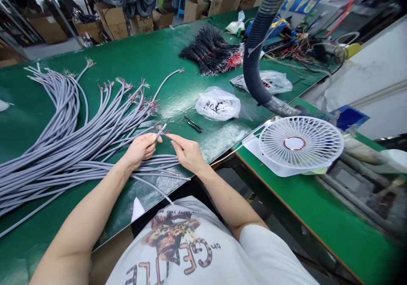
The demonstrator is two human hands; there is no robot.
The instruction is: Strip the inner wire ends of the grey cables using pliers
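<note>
My left hand is closed round the end of a grey cable, whose stripped tip and thin coloured wires stick out past my fingers. Close beside it, my right hand pinches the fine wires at that tip between thumb and forefinger. Many more grey cables lie in a long bundle to the left and beneath my hands, several with frayed coloured wire ends. Small black thread snips rest on the green table just beyond my right hand.
Clear plastic bags with small parts lie past the snips. Bundled black wires sit farther back. A ribbed black hose hangs down at the right, near a white fan. The green table ends at a front edge by my body.
</note>
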